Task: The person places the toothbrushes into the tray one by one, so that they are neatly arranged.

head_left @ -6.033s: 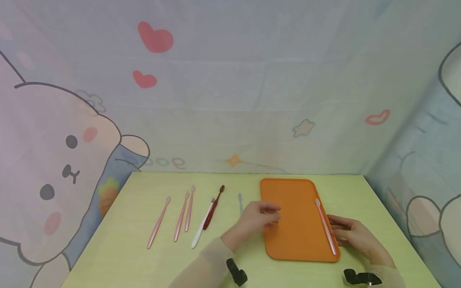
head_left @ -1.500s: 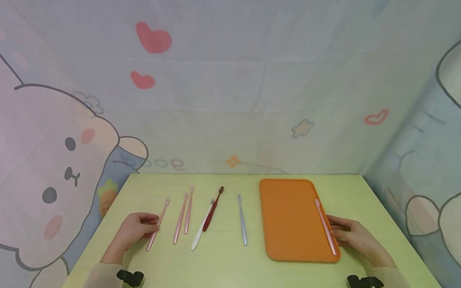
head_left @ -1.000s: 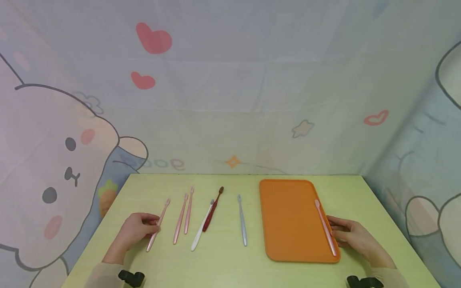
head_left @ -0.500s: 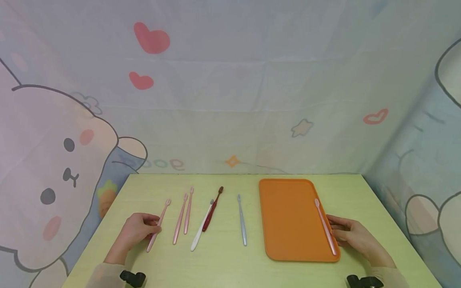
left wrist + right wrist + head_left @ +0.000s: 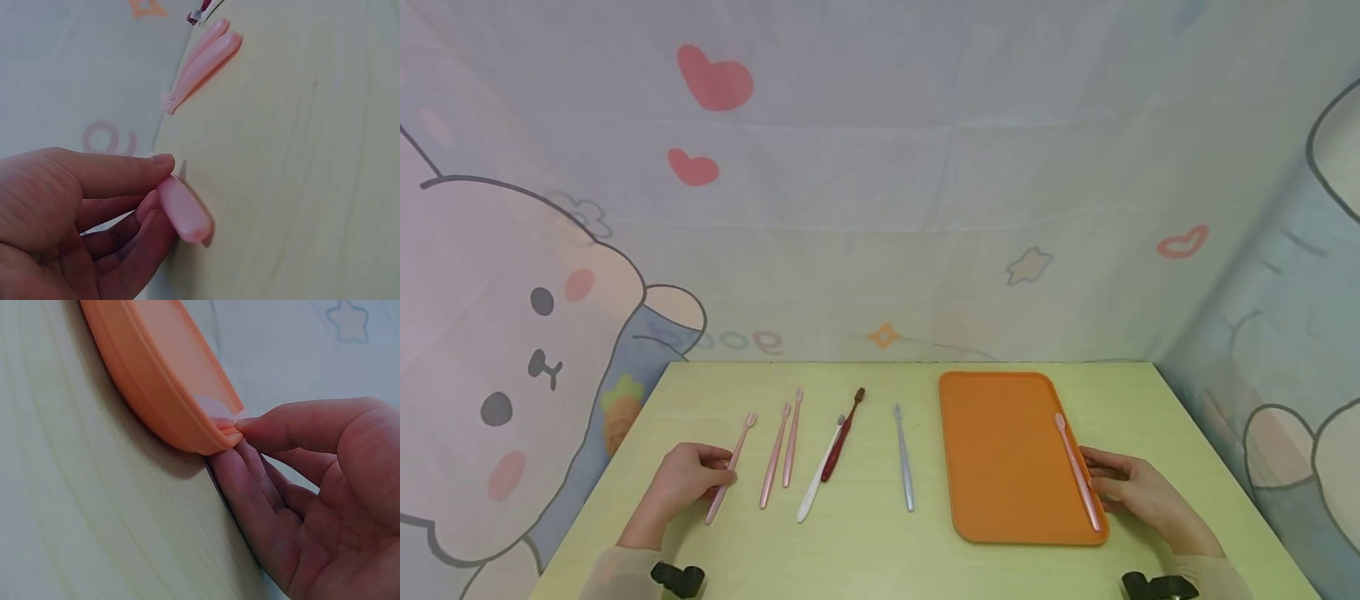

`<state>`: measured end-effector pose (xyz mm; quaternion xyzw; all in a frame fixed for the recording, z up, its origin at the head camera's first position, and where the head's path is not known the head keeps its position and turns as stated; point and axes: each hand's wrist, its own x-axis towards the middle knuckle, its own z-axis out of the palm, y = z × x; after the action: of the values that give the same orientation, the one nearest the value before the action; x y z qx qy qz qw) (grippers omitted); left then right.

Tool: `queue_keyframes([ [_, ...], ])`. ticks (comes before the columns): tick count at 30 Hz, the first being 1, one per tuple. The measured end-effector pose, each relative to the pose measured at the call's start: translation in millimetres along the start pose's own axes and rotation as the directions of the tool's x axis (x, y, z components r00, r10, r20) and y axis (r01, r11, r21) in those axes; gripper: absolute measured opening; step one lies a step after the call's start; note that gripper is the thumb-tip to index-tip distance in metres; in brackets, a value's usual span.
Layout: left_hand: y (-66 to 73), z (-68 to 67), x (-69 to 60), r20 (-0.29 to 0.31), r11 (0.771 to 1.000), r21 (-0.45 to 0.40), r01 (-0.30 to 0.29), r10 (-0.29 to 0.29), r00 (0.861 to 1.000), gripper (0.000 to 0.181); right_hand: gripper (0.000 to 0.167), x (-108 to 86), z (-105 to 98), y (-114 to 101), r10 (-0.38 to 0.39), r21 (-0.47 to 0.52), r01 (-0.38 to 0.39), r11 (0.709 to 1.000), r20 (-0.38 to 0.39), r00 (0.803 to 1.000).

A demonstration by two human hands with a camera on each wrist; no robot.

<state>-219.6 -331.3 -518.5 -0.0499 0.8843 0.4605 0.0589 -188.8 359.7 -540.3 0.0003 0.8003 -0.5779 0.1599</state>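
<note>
Thumb and fingers of my left hand (image 5: 688, 482) pinch the leftmost pink toothbrush (image 5: 741, 443) at its handle. In the left wrist view the handle end (image 5: 186, 212) sticks out past the fingertips, close above the table. At the other side, my right hand (image 5: 1150, 500) grips the right rim of the orange tray (image 5: 1007, 458). A pink toothbrush (image 5: 1078, 475) lies on the tray along that rim. The right wrist view shows the thumb on top of the tray's rim (image 5: 181, 394) and fingers beneath it.
On the table (image 5: 850, 567) between hand and tray lie two pink toothbrushes (image 5: 775, 458) (image 5: 793, 442), a white one (image 5: 817, 479) touching a dark red one (image 5: 842, 442), and a light blue one (image 5: 905, 462). A printed cloth (image 5: 880, 167) hangs behind.
Since the oldest frame my left hand has moved from the tray's left edge far left to the leftmost pink toothbrush, uncovering the light blue one. My right hand has stayed on the tray.
</note>
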Motion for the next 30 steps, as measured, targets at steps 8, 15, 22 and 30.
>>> queue_keyframes([
  [8,0.3,1.1,-0.1,-0.007,1.000,0.014,0.011,-0.011,1.000,0.034,0.070,-0.7,-0.7,0.1,-0.010,-0.004,0.010,1.000,-0.008,1.000],
  [15,3.1,1.0,-1.9,-0.020,1.000,0.018,0.004,-0.004,1.000,0.035,0.069,0.6,-1.0,2.2,-0.002,-0.009,0.002,1.000,-0.015,1.000],
  [22,7.9,-2.8,-4.8,-0.024,1.000,-0.022,0.015,-0.015,1.000,0.036,0.069,1.4,-0.4,2.6,0.007,-0.011,-0.008,1.000,-0.021,1.000],
  [30,4.5,-5.2,-3.7,-0.026,0.996,-0.089,-0.013,0.011,1.000,0.041,0.070,0.2,1.1,1.2,0.003,-0.007,-0.003,1.000,-0.021,1.000],
])
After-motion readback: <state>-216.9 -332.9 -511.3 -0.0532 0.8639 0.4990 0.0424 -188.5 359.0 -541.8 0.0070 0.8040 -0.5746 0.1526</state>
